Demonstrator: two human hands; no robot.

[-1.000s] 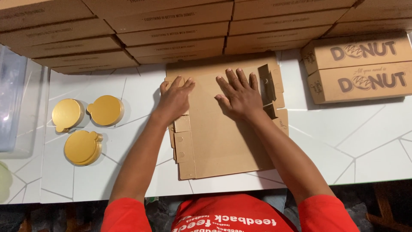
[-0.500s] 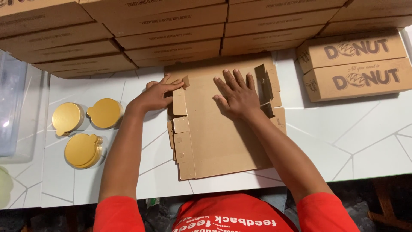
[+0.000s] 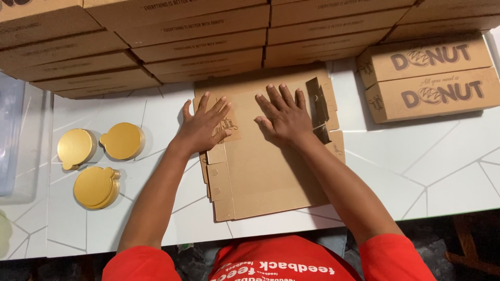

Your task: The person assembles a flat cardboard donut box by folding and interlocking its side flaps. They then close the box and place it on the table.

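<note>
A: Far left, what?

B: Clear plastic bin (image 3: 11,140) at the edge of the white table (image 3: 442,166). Next to it, three stacks of round gold cake boards (image 3: 99,161), two above, one below, close together.

A: And the left hand?

B: Left hand (image 3: 203,127) spread flat, fingers splayed, palm down on the left side flap of the flat cardboard box blank (image 3: 265,177). Gripping nothing, just pressing.

A: The blank itself?

B: Lying in the middle of the table, straight ahead of the red shirt (image 3: 276,263), far edge tucked against the row of stacked folded boxes (image 3: 198,41).

A: Right hand?

B: Right hand (image 3: 284,117) open too, flat on the upper middle of the blank, fingers apart, clasping nothing. Just beside it, a right side flap (image 3: 319,104) standing partly up.

A: Further right?

B: Two closed brown doughnut boxes (image 3: 429,78) with printed lids, side by side, apart from the blank.
</note>
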